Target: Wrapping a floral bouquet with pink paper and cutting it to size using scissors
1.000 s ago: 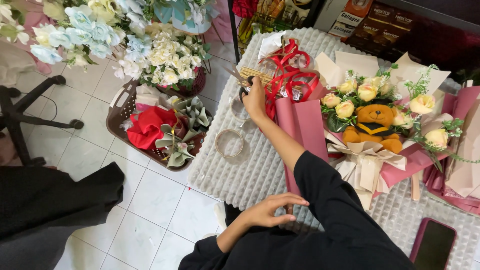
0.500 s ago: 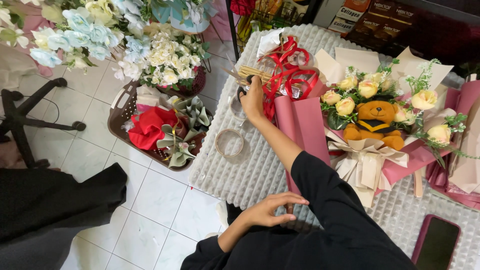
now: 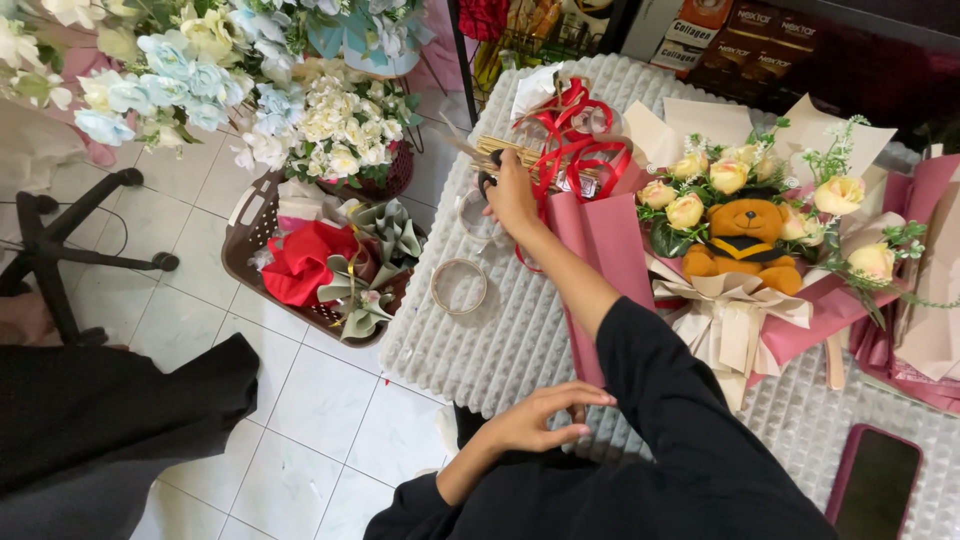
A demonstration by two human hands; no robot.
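Note:
My right hand [image 3: 512, 196] reaches across the white bumpy table mat [image 3: 500, 340] and is closed around the dark handle of scissors [image 3: 487, 182]. It lies beside a bundle of thin wooden sticks [image 3: 515, 152] and a tangle of red ribbon [image 3: 575, 140]. Under my forearm is a sheet of dark pink wrapping paper [image 3: 600, 240]. My left hand [image 3: 540, 420] hovers at the near table edge, fingers curled apart and holding nothing. A bouquet [image 3: 745, 235] with an orange teddy bear, yellow roses and pink wrap rests to the right of my arm.
Two clear tape rings [image 3: 459, 287] sit left of my right arm. A dark phone [image 3: 872, 480] lies near right. On the tiled floor stand a brown basket [image 3: 245, 255] of red and green wraps, artificial flowers [image 3: 200, 70], a black chair base [image 3: 60, 250] and dark cloth [image 3: 110, 420].

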